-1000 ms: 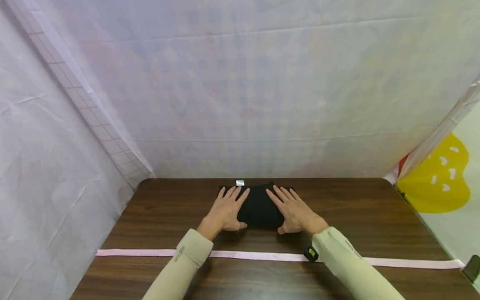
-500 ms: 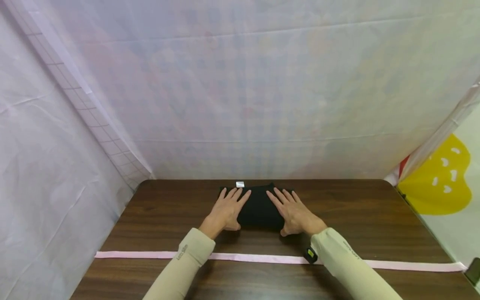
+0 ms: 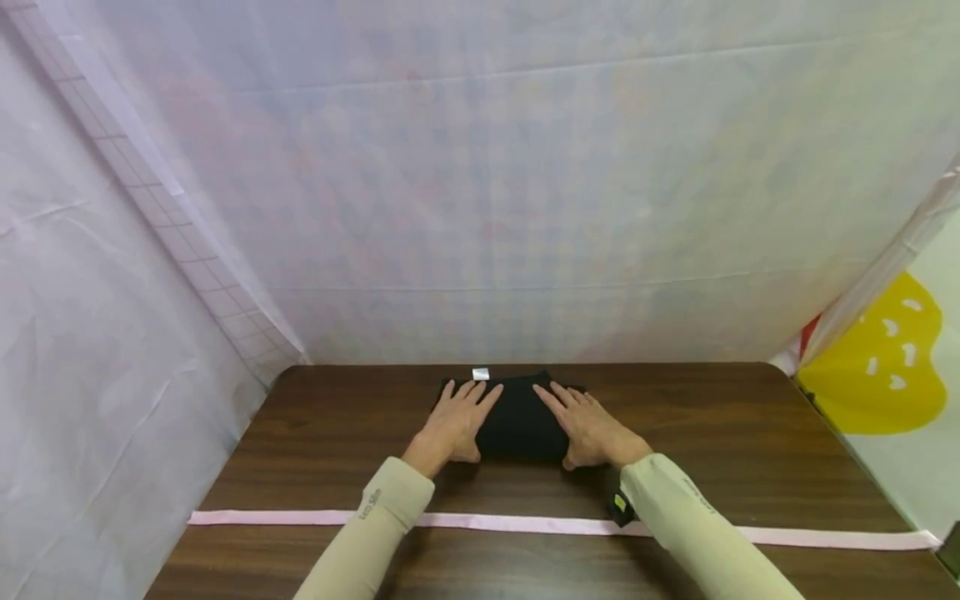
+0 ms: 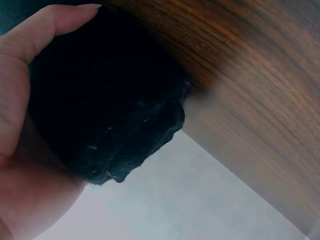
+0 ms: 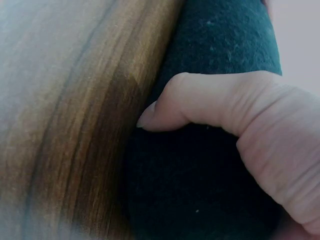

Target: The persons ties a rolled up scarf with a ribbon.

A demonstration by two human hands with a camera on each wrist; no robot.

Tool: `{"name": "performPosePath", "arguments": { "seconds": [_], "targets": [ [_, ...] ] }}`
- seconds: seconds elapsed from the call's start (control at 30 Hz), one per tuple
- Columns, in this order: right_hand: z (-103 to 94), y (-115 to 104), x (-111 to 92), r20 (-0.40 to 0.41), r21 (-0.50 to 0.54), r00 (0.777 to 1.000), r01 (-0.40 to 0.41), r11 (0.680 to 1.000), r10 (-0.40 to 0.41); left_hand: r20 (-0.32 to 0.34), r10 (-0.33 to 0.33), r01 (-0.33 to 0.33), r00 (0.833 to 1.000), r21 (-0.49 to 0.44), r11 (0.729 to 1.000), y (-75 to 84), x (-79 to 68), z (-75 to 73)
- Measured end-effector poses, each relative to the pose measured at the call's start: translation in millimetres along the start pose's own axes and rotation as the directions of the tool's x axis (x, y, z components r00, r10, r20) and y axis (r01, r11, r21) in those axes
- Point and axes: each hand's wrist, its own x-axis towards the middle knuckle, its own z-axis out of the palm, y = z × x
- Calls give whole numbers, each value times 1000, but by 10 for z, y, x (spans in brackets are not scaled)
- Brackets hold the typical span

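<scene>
A folded black cloth [image 3: 517,425] lies near the far edge of the table. My left hand [image 3: 452,423] grips its left side, fingers spread over the top. On the right side, my right hand [image 3: 592,429] holds it the same way. In the left wrist view, the bent left thumb [image 4: 50,25] lies against the dark cloth [image 4: 115,85], whose layered end shows. The right wrist view has the right thumb [image 5: 210,97] bent across the cloth's thick side, its tip close to the tabletop. The cloth's underside is hidden.
The brown wooden table [image 3: 337,450] has a pink strip [image 3: 510,523] across it. A small white tag [image 3: 481,374] sits at the cloth's far edge. Pale curtain sheets [image 3: 480,208] hang behind and to the left. A small black device [image 3: 620,507] is at the right wrist.
Both thumbs have drawn in from the tabletop against the cloth's near side. The cloth stays in place, and the whole scene sits slightly lower in view.
</scene>
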Motion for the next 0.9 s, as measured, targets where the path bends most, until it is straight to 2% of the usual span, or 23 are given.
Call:
{"name": "performPosePath", "arguments": {
  "seconds": [0.17,0.3,0.6,0.9],
  "targets": [
    [-23,61,29,-5,117,1000,22,993,-22,-9,-1,1,1000,1,1000,-10,25,22],
    [-31,88,46,-2,165,1000,19,986,-19,-14,-5,5,1000,-9,1000,-17,41,53],
    [-52,84,50,25,182,1000,-15,983,10,-45,5,-5,999,10,1000,-20,41,67],
    [-83,77,83,73,157,997,-49,986,38,-143,40,-39,989,15,999,-37,17,129]
  ]
}}
